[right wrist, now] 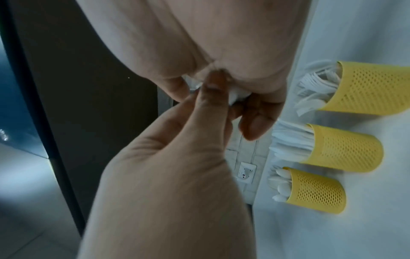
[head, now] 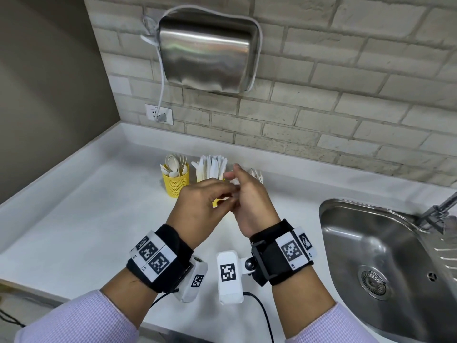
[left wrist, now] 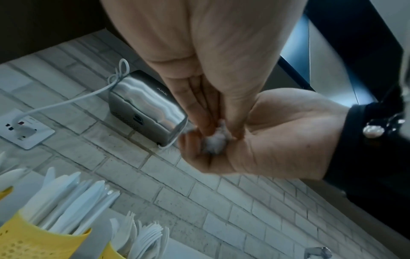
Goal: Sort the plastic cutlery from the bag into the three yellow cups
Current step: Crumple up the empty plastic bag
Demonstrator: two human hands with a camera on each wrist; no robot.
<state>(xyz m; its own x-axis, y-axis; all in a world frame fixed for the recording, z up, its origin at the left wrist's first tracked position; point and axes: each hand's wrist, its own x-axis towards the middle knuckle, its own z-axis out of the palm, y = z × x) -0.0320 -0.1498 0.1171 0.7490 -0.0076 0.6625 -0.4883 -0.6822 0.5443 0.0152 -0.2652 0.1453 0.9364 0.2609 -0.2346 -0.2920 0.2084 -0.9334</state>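
Three yellow mesh cups stand in a row near the brick wall. The left cup [head: 175,182] [right wrist: 317,191] holds white spoons. Knives fill the middle cup [right wrist: 346,147] [left wrist: 33,233], and forks the right cup [right wrist: 372,87]. In the head view my hands largely hide the middle and right cups. Both hands meet above the counter in front of the cups. My left hand [head: 222,194] pinches a small crumpled wad of clear bag [left wrist: 216,140] [right wrist: 237,95], pressed into my right hand [head: 237,180], whose fingers curl round it.
A steel hand dryer [head: 207,53] hangs on the wall, its cord running to a socket [head: 159,114]. A steel sink [head: 385,263] with a tap [head: 440,209] lies at the right. The white counter [head: 86,219] stretches to the left and front.
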